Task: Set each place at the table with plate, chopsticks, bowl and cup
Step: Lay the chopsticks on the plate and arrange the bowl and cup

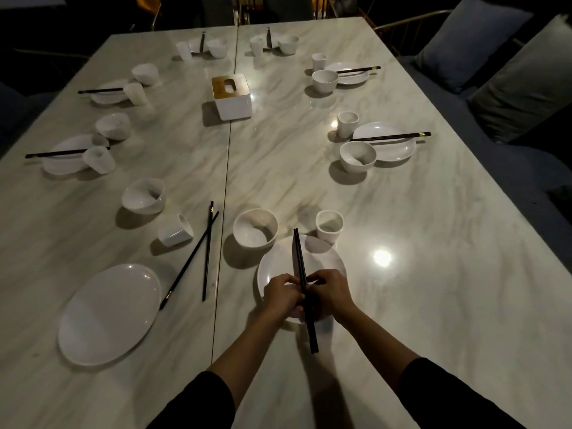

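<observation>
Dim marble bench [402, 212], where chopsticks [298, 258] are pinched over the nearest plate [269, 269] by left hand [280, 294] and right hand [331, 292], seemingly to be laid across it.

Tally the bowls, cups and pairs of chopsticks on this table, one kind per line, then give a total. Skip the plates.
Bowls: 8
Cups: 8
Pairs of chopsticks: 8
Total: 24

Dim marble table [433, 230], grey cushions [467, 41]
</observation>
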